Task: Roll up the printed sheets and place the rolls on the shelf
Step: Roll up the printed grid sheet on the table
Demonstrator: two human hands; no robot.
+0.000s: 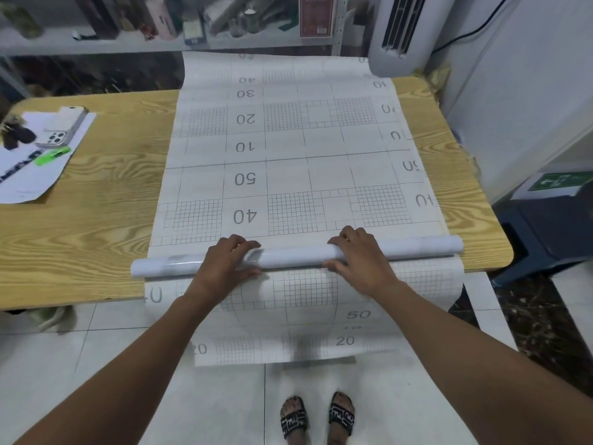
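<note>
Both bare forearms reach forward, converging slightly. The left hand and right hand sit palm-down and apart, fingers curled over the far side of the white glossy paper roll, thumbs on its near side.

I see the sheet running front to back down the middle of the table, its near end hanging over the front edge. The roll lies crosswise on it by that edge, with the left hand and right hand on it, side by side. A phone lies on papers at far left (the shelf stands behind the table).
</note>
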